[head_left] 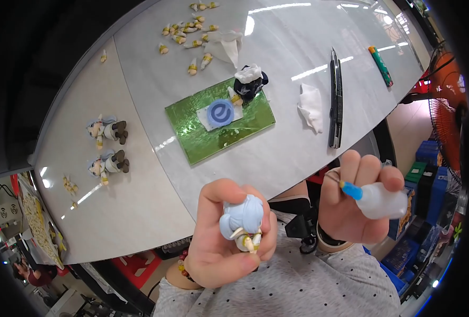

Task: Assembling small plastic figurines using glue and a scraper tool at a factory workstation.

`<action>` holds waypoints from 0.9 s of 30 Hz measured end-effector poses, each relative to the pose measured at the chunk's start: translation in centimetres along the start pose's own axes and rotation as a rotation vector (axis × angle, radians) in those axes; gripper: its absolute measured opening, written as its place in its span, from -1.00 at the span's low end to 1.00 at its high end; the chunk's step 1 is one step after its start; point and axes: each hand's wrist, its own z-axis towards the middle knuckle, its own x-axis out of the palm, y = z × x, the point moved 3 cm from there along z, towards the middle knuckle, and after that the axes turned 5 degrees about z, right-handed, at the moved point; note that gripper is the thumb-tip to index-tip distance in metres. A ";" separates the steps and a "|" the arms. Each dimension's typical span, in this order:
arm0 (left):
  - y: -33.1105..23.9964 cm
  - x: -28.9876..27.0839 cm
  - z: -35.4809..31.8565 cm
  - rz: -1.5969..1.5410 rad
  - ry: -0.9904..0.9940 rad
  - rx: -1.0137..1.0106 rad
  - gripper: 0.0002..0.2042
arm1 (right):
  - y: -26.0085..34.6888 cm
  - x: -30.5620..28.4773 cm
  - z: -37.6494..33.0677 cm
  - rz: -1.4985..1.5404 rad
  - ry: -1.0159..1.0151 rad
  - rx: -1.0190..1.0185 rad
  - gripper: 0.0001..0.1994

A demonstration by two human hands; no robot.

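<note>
In my left hand [213, 232] is a small figurine [243, 219] with pale blue hair and a white and gold outfit, gripped between thumb and fingers above the table's near edge. My right hand [350, 195], raised to the right, is closed around a white squeeze bottle [385, 201] with a blue needle tip [350, 190] aimed toward upper left. The two hands are apart. Two similar figurines [107, 131] lie on the left of the table, one above the other.
A green board [192, 142] bears a round blue piece [220, 113] and a dark jar topped with white tissue [250, 82]. Several small white and gold parts [192, 45] lie beyond. Right of these are a crumpled tissue [310, 108], a black utility knife [335, 100] and a green tube [380, 66].
</note>
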 end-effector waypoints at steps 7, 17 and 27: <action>0.0 -0.4 0.2 -0.004 -0.042 0.050 -0.42 | 0.3 1.1 -0.7 -0.437 0.179 -0.214 -0.51; -0.2 -0.2 0.0 -0.008 -0.091 0.062 -0.43 | 0.6 0.9 -0.2 -0.536 0.360 -0.091 -0.48; -0.5 -0.6 -0.2 -0.082 -0.059 0.023 -0.44 | 0.7 0.9 -0.6 -0.384 0.269 -0.147 -0.54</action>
